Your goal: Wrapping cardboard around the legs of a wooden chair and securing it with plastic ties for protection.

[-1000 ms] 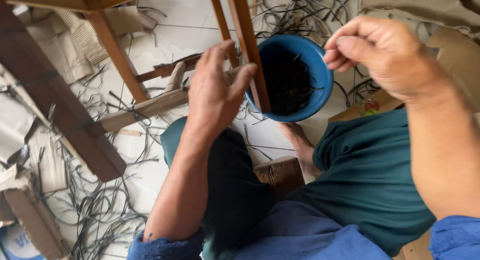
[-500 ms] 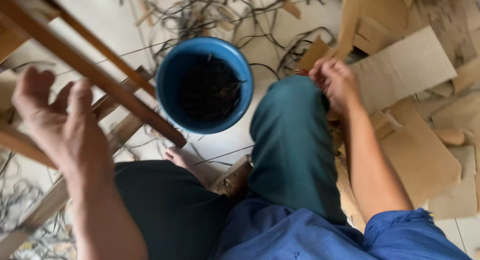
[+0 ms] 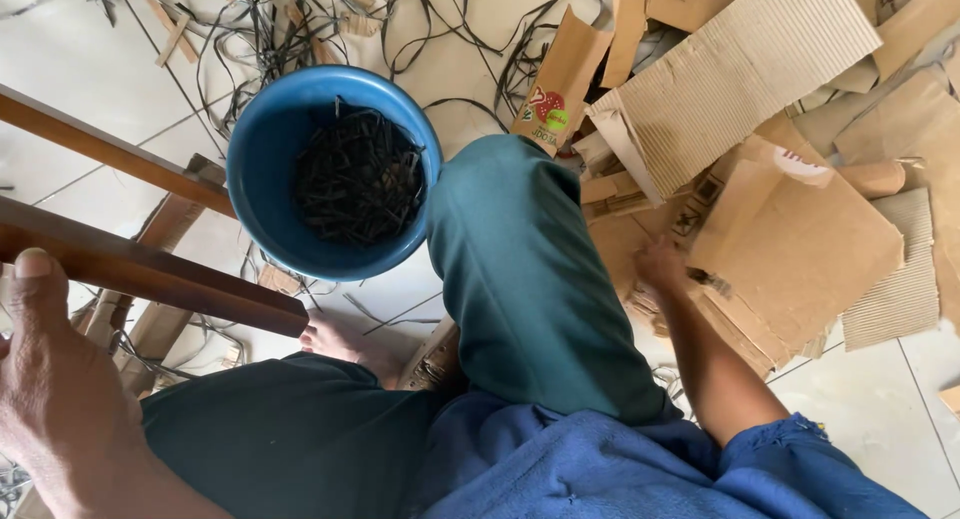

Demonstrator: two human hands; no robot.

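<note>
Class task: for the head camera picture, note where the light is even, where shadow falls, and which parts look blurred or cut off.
Head view: soft, even light on the pale floor tiles, no glare; shadow gathers inside the blue bowl and under the raised knee; the right hand among the cardboard sheets is slightly blurred; the left hand is close and cropped by the frame edge.

The blue bowl [image 3: 262, 169] in the upper left looked like smooth, slightly glossy plastic, filled with thin matt black strips [image 3: 358, 176]. The dark brown wooden bar [image 3: 150, 271] at left had a smooth, varnished sheen. The cardboard pieces [image 3: 790, 239] at right were matt brown paperboard, some with ribbed corrugation exposed. The floor [image 3: 70, 54] was pale, smooth tile. The trousers [image 3: 520, 279] were soft matt green cloth.
</note>
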